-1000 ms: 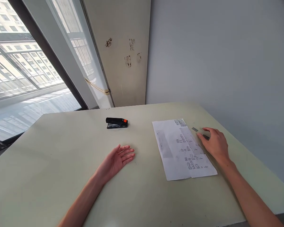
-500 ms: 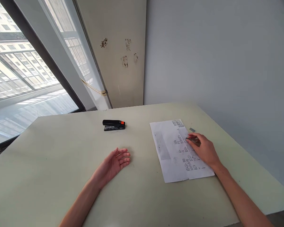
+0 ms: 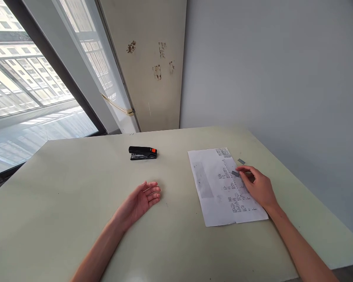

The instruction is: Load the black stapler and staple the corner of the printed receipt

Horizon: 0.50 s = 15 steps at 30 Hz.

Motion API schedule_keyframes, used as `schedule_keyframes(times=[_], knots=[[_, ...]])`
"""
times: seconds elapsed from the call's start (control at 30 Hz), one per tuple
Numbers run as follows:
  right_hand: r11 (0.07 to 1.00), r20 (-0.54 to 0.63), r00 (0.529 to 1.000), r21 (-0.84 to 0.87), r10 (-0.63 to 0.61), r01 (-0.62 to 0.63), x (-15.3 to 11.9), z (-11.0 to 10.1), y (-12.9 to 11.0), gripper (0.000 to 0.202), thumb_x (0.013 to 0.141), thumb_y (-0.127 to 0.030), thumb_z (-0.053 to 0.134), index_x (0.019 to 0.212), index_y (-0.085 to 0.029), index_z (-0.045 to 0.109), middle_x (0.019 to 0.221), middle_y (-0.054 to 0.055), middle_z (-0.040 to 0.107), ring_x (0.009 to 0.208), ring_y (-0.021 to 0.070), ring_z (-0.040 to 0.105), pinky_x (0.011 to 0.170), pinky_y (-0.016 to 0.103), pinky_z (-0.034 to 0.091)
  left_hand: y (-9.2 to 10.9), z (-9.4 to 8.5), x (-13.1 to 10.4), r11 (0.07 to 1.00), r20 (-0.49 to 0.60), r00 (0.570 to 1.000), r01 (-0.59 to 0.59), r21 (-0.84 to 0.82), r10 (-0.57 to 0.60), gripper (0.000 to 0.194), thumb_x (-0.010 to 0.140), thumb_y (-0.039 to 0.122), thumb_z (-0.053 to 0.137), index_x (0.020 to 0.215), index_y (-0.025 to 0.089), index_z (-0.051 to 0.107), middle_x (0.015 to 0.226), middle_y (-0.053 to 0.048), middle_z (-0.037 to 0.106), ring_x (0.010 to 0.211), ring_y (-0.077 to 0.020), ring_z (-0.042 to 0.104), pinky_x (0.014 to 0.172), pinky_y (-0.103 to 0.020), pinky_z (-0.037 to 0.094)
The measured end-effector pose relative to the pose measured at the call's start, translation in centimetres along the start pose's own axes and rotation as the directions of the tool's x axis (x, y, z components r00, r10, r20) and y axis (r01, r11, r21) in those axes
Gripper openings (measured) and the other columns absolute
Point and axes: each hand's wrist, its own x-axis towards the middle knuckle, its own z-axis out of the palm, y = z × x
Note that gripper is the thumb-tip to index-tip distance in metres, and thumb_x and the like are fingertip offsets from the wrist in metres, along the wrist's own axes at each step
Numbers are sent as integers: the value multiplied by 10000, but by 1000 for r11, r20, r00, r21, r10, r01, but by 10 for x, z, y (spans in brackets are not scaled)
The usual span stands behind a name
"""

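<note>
My right hand (image 3: 257,187) rests over the right side of a printed sheet of paper (image 3: 211,213). Its thumb and index finger are slightly apart, with the tips right beside a small grey strip of staples (image 3: 234,173) that appears to lie flat on the print. A second grey strip of staples (image 3: 241,161) lies on the table just past the paper's right edge. To the left, my left hand (image 3: 141,201) lies palm up, open, its fingers loosely curved and holding nothing. Beyond it sits a black stapler (image 3: 142,153) with an orange-red patch.
The pale table (image 3: 76,203) reaches back to a beige panel (image 3: 153,102) with brown marks and a grey wall (image 3: 267,78) on the right. A large window (image 3: 26,78) stands at the left.
My right hand has shifted slightly right and loosened its pinch; the staple strip that was between its fingers now shows flat on the paper. The left hand has hardly moved.
</note>
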Motion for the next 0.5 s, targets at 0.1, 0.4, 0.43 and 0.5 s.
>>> schedule_keyframes(times=[0.1, 0.4, 0.43, 0.5], knots=[[998, 42, 998, -41, -52, 54, -1, 2, 1, 304, 987, -448, 515, 1118, -268, 722, 1177, 80, 760, 907, 253, 716, 820, 412, 582, 1, 1, -1, 1000, -18, 1000, -16, -4, 16, 216, 974, 312, 700, 1039, 119, 773, 1002, -116, 749, 893, -205, 717, 897, -341, 580], [956, 170, 943, -16, -285, 291, -13, 17, -22, 332, 1058, -305, 392, 1249, -294, 663, 1258, 67, 722, 1155, 263, 665, 993, 461, 555, -5, -7, 3, 999, 19, 999, -31, 31, 31, 248, 970, 350, 707, 1056, 125, 767, 1020, -107, 726, 910, -201, 690, 910, -345, 564], [944, 179, 930, -12, -323, 330, -16, 20, -26, 342, 1063, -284, 380, 1270, -296, 652, 1276, 63, 718, 1182, 260, 655, 1022, 471, 543, -6, -8, 3, 998, 30, 999, -40, 44, 39, 249, 972, 362, 704, 1054, 135, 765, 1019, -99, 720, 909, -199, 684, 911, -346, 560], [921, 199, 903, -8, -379, 389, -22, 26, -34, 376, 1066, -238, 363, 1334, -305, 620, 1295, 55, 715, 1208, 253, 647, 1050, 478, 532, -7, -6, 3, 992, 47, 996, -85, 95, 81, 250, 977, 387, 691, 1059, 160, 758, 1020, -83, 706, 894, -190, 665, 903, -345, 551]])
